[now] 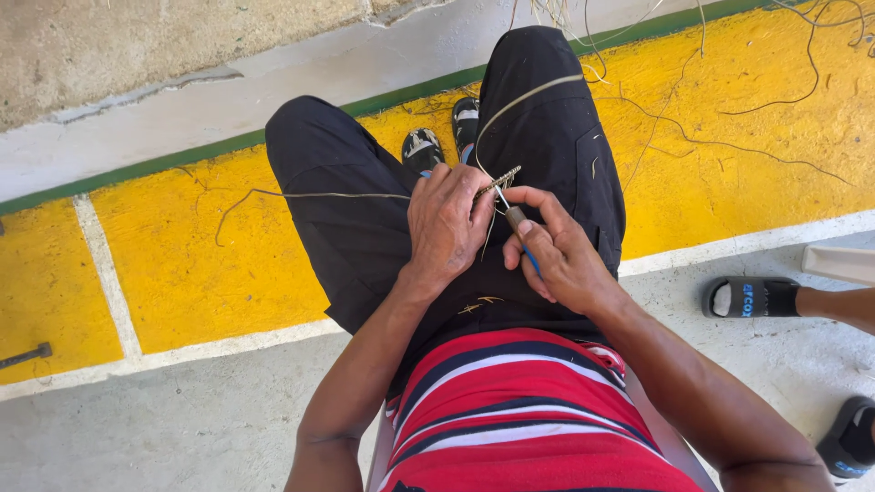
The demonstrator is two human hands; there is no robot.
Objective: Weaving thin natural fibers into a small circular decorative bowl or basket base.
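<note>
My left hand (447, 223) grips a short braided piece of plant fibre (497, 182) over my lap, with long thin strands (319, 194) trailing off to the left and up over my right knee. My right hand (556, 251) holds a small tool with a blue handle (530, 261) and a thin metal tip, its point set against the braid. Both hands sit close together above my black shorts (365, 210). I am seated, wearing a red striped shirt.
Yellow painted floor (182, 264) with white lines lies ahead, loose fibre strands (729, 137) scattered at upper right. Another person's foot in a black slide sandal (752, 296) is at the right edge. A dark metal bolt (25, 353) lies at the left.
</note>
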